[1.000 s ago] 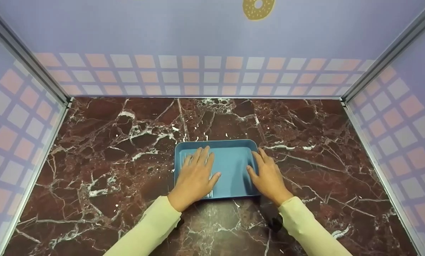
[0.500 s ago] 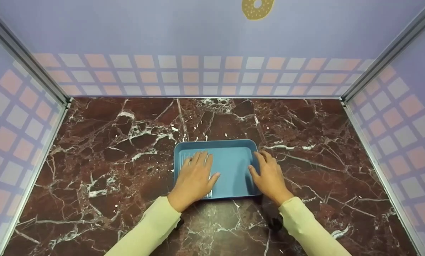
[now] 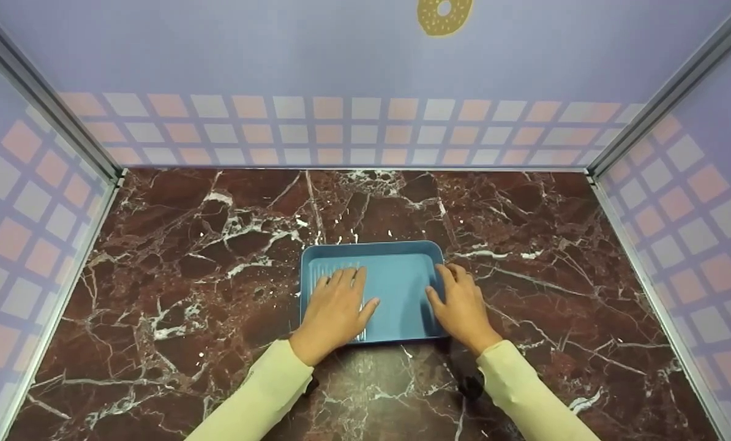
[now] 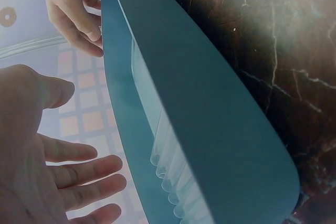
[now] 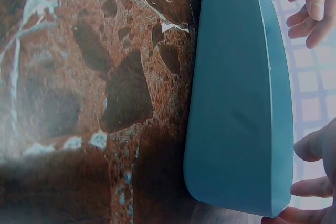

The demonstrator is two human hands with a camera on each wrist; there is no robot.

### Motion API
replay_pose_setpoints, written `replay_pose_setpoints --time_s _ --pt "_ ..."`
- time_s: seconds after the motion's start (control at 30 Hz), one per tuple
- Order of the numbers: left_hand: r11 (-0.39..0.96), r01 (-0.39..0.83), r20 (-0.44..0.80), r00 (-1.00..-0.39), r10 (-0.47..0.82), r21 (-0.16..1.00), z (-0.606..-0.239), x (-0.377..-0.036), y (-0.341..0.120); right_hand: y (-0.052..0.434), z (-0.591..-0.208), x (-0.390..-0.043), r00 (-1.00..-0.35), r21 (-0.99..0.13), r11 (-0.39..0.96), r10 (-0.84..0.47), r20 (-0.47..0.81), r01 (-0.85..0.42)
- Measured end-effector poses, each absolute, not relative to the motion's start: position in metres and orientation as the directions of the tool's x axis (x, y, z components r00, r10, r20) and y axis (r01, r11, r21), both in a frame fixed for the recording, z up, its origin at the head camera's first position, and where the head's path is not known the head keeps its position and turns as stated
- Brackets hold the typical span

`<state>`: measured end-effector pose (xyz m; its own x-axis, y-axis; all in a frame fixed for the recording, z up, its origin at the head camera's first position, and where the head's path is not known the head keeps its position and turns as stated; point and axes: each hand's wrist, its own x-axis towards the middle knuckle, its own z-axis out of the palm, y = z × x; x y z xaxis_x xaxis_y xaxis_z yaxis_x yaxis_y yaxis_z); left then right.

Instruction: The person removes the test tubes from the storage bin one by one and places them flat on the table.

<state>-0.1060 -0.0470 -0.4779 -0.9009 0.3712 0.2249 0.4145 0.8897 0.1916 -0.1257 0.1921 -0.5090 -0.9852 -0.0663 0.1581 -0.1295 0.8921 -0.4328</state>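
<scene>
A blue tray [image 3: 396, 288] lies flat on the red-brown marble surface [image 3: 176, 257], just below the centre of the head view. The left hand [image 3: 336, 312] rests palm down inside the tray's left half, over its ribbed part, fingers [image 3: 348, 278] straight and slightly spread, gripping nothing. The right hand [image 3: 461, 306] lies along the tray's right rim (fingers loosely bent over the edge, thumb inside); whether it actually grips the rim is not clear. Pale yellow sleeves [image 3: 261, 392] cover both forearms.
</scene>
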Motion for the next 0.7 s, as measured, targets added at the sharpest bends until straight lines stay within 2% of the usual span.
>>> replay_pose_setpoints --time_s 0.37,0.7 --pt "0.897 0.386 0.173 -0.919 0.354 0.214 -0.4791 -0.1071 -0.0444 0.1907 -0.5114 -0.1259 -0.994 -0.454 0.888 -0.024 0.103 -0.069" --pt "0.896 0.383 0.167 -0.921 0.352 0.224 -0.4822 -0.1077 -0.0445 0.1900 -0.5166 -0.1279 -0.992 -0.387 0.919 -0.033 0.125 -0.079"
